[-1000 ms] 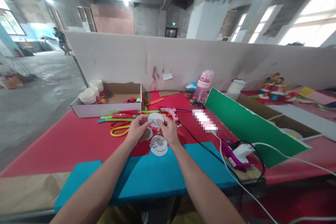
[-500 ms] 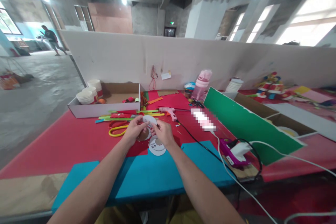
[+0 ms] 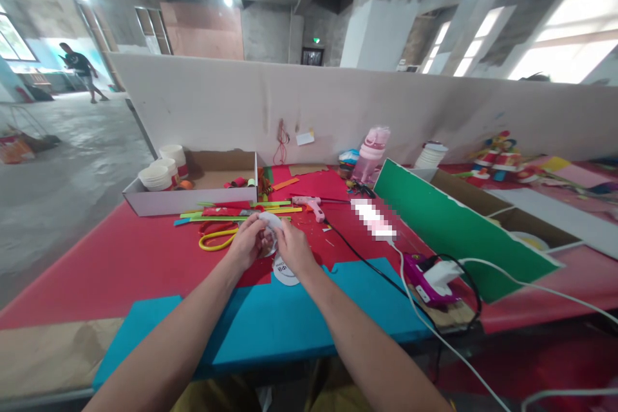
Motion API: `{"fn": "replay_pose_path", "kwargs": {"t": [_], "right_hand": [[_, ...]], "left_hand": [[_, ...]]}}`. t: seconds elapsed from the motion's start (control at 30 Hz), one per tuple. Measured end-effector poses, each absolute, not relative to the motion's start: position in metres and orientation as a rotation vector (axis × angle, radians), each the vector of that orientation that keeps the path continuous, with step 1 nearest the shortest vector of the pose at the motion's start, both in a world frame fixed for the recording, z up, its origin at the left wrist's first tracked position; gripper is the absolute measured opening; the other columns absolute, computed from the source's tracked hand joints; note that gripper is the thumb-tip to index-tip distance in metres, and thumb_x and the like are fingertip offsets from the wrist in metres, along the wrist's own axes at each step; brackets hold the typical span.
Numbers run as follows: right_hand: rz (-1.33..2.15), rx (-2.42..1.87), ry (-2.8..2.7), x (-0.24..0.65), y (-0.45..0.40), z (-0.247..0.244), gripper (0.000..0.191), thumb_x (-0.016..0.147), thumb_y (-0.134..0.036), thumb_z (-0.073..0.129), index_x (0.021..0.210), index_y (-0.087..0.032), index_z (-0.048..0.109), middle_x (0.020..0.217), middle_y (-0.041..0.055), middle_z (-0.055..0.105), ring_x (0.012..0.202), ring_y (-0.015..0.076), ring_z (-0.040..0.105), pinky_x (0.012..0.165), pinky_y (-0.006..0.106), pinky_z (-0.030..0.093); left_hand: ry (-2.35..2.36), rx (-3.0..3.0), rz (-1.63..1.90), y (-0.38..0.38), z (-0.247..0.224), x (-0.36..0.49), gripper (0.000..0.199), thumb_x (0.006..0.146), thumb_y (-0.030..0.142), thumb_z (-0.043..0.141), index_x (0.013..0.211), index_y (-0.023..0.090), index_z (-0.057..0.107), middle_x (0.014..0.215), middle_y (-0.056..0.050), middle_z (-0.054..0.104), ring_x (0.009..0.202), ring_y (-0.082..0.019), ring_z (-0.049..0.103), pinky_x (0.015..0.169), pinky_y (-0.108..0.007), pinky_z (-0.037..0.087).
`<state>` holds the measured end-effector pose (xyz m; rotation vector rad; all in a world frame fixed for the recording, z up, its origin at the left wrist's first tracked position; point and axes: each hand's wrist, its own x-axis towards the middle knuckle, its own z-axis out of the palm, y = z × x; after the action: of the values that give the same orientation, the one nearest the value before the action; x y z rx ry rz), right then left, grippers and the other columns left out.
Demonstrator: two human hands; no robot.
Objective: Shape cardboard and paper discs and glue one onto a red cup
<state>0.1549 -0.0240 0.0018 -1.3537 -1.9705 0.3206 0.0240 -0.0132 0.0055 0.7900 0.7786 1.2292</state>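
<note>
Pinching a white disc [image 3: 271, 220] above the red worktop [image 3: 159, 251], the left hand [image 3: 245, 241] and right hand [image 3: 295, 246] each have their grip on its rim. Probably light, thin card, it should be stiff yet creasable, best held by the edge. Leftward, past the yellow handle [image 3: 215, 248], room opens; a blue sheet [image 3: 270, 328] covers part of the near edge.

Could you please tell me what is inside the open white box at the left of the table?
The white box holds stacked white cups, an orange item, and small red and green pieces. Its front wall hides whatever lies low just behind it.
</note>
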Motion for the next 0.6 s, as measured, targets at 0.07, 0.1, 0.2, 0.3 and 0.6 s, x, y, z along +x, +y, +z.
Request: {"fn": "replay_pose_path", "kwargs": {"t": [0.07,0.1,0.2,0.3,0.6], "right_hand": [[0.383,-1.379,-1.968,0.1546,-0.0249,0.0026,0.021,0.097,-0.028,0.036,0.102,-0.016,0.052,0.076,0.0060,0.067,0.065,0.0168,0.061,0.053,0.024,0.032],[0.403,-1.380,-1.968,0.1548,-0.0252,0.0029,0.021,0.097,-0.028,0.035,0.103,-0.017,0.052,0.076,0.0059,0.067,0.066,0.0167,0.062,0.053,0.023,0.031],[0.426,-1.393,-1.978,0.1552,-0.0252,0.0034,0.022,0.098,-0.028,0.033,0.104,-0.017,0.051,0.079,0.0060,0.068,0.069,0.0166,0.063,0.052,0.023,0.031],[0.381,-1.433,-2.011,0.1552,-0.0247,0.0033,0.023,0.098,-0.028,0.032,0.104,-0.017,0.051,0.082,0.0068,0.068,0.073,0.0176,0.063,0.054,0.024,0.031],[0.179,-1.517,-2.204,0.1477,-0.0310,0.0060,0.023,0.098,-0.023,0.029,0.104,-0.017,0.050,0.088,0.0079,0.068,0.075,0.0196,0.063,0.059,0.026,0.035]], "left_hand": [[0.765,0.755,1.228,-0.0143,0.0067,0.0247,0.025,0.070,0.024,0.068,0.082,0.021,0.046,0.055,0.006,0.053,0.044,-0.009,0.053,0.044,-0.018,0.044],[0.754,0.735,1.219,-0.0149,0.0076,0.0250,0.026,0.070,0.023,0.068,0.083,0.022,0.045,0.058,0.006,0.055,0.046,-0.009,0.055,0.047,-0.020,0.047],[0.725,0.689,1.171,-0.0165,0.0096,0.0261,0.026,0.071,0.020,0.067,0.084,0.022,0.044,0.066,0.004,0.060,0.053,-0.011,0.059,0.057,-0.026,0.052],[0.711,0.674,1.162,-0.0168,0.0102,0.0277,0.026,0.071,0.019,0.066,0.083,0.022,0.044,0.064,0.005,0.058,0.051,-0.010,0.056,0.056,-0.025,0.051],[0.762,0.603,1.206,-0.0163,0.0124,0.0301,0.021,0.062,0.011,0.060,0.072,0.020,0.043,0.052,0.007,0.047,0.042,-0.007,0.046,0.045,-0.018,0.042]]}}
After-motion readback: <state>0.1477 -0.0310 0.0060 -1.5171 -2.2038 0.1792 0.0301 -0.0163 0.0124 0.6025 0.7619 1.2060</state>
